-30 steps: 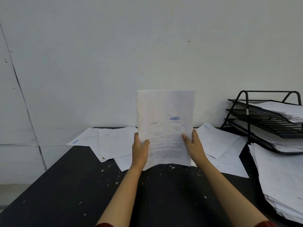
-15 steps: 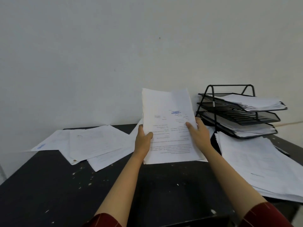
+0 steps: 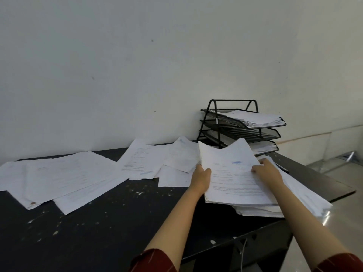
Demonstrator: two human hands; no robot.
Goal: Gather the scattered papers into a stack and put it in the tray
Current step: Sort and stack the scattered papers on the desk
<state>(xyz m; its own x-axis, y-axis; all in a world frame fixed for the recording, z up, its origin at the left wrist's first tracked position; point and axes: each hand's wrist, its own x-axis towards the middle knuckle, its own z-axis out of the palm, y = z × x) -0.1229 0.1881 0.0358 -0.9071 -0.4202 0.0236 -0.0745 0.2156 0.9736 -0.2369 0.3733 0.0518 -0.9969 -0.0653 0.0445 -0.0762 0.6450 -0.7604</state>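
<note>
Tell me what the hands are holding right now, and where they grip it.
A stack of papers: the left hand grips its left edge, the right hand its right edge.

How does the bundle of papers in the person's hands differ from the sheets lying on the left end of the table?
The held stack is thick, squared up and tilted, gripped by the left hand and right hand. The loose sheets lie flat, fanned out, overlapping and untouched. The held stack hangs over another pile by the tray; the loose sheets rest on bare table. Both are white printed paper.

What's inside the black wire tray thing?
The black three-tier wire tray holds white paper piles on its top shelf and bottom shelf; the middle looks bare, though its back is hidden.
</note>
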